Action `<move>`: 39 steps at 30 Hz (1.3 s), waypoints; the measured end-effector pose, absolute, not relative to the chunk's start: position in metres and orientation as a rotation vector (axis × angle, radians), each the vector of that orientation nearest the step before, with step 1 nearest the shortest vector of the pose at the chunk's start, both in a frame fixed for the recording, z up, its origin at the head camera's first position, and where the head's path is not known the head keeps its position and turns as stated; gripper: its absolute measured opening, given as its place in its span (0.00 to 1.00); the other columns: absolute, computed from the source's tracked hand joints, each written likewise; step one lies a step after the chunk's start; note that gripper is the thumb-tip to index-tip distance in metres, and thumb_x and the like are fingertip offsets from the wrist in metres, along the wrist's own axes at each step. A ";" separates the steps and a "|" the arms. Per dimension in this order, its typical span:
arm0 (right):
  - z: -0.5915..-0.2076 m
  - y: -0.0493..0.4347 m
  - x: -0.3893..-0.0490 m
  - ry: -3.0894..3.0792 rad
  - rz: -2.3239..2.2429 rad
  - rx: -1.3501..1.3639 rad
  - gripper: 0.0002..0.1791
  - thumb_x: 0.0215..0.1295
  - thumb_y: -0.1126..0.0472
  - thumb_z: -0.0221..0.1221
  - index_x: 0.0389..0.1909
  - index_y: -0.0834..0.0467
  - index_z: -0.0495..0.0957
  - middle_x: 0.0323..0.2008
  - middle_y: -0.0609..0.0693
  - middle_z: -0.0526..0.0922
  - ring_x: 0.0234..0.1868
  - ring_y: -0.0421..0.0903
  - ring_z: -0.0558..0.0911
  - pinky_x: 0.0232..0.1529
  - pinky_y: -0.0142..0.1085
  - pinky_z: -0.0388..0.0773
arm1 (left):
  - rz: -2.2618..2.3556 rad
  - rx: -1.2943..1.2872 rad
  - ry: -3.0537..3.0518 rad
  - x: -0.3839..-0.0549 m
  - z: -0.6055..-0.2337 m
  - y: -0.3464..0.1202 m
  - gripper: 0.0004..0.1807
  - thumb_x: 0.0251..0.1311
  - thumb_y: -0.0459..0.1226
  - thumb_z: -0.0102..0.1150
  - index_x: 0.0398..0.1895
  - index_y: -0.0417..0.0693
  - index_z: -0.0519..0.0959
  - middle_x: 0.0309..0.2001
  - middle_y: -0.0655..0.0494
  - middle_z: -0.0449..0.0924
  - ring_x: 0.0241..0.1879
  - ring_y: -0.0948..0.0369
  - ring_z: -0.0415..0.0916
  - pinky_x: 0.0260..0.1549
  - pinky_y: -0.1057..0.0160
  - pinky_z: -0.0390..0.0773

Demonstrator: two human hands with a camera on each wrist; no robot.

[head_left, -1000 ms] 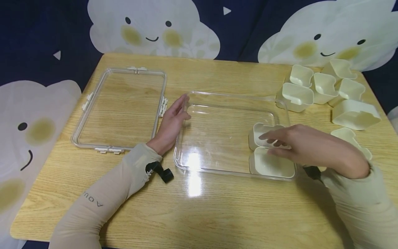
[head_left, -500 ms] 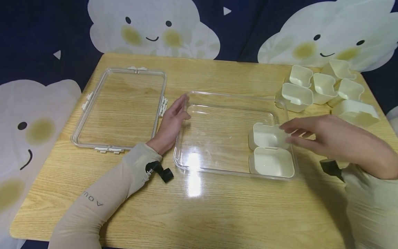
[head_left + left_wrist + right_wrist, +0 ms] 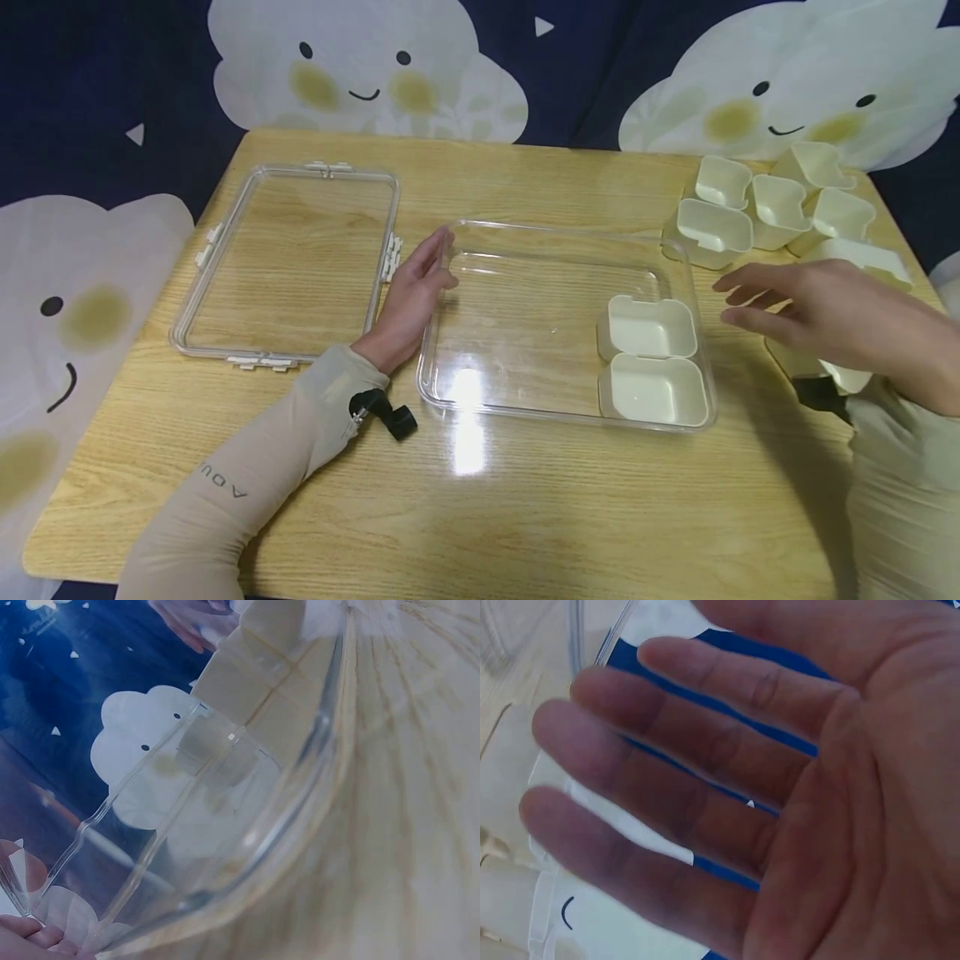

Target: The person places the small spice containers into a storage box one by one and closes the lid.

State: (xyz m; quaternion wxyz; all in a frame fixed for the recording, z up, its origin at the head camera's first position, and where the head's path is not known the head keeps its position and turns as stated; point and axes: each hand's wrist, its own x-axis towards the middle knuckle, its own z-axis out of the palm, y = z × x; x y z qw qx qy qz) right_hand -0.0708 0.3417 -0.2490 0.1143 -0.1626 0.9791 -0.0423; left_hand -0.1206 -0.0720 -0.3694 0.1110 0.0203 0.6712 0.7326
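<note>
A clear plastic box [image 3: 525,412] lies in the middle of the table in the head view. My left hand [image 3: 408,304] grips its left wall, thumb at the rim; the left wrist view shows fingers [image 3: 37,934] by the box's corner. Two cream cups, a notched one [image 3: 648,329] and a plainer one [image 3: 656,392], stand side by side at the box's right end. My right hand [image 3: 825,312] hovers right of the box with nothing in it. Its fingers [image 3: 630,765] are spread and relaxed in the right wrist view.
A clear lid [image 3: 273,354] with white clips lies at the left. Several cream cups [image 3: 712,233] cluster at the back right. Another cream cup [image 3: 795,358] is partly hidden under my right hand. A cloud-print cloth [image 3: 577,75] hangs behind the table.
My right hand has moved right, from over the two cups in the box to outside the box. Those cups stay where they were. The left hand keeps its hold.
</note>
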 end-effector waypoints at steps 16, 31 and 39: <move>-0.254 0.371 -0.085 2.791 0.038 -0.254 0.28 0.74 0.46 0.58 0.62 0.64 0.74 0.48 0.67 0.88 0.41 0.60 0.88 0.39 0.55 0.85 | 2.164 0.073 1.971 -0.121 -0.369 -0.072 0.43 0.64 0.27 0.49 0.83 0.54 0.54 0.84 0.61 0.54 0.83 0.64 0.50 0.84 0.62 0.51; -0.252 0.388 -0.087 2.744 0.063 -0.172 0.32 0.70 0.44 0.63 0.57 0.69 0.74 0.41 0.65 0.88 0.36 0.57 0.87 0.30 0.44 0.80 | 2.148 0.061 1.989 -0.121 -0.370 -0.072 0.42 0.64 0.28 0.49 0.83 0.55 0.55 0.83 0.62 0.55 0.83 0.64 0.50 0.84 0.62 0.51; -0.252 0.399 -0.087 2.709 0.039 -0.059 0.24 0.73 0.45 0.59 0.37 0.65 0.77 0.27 0.55 0.83 0.23 0.46 0.80 0.23 0.38 0.72 | 2.144 0.056 2.001 -0.121 -0.368 -0.072 0.43 0.63 0.27 0.49 0.83 0.55 0.55 0.83 0.61 0.56 0.83 0.65 0.51 0.84 0.63 0.51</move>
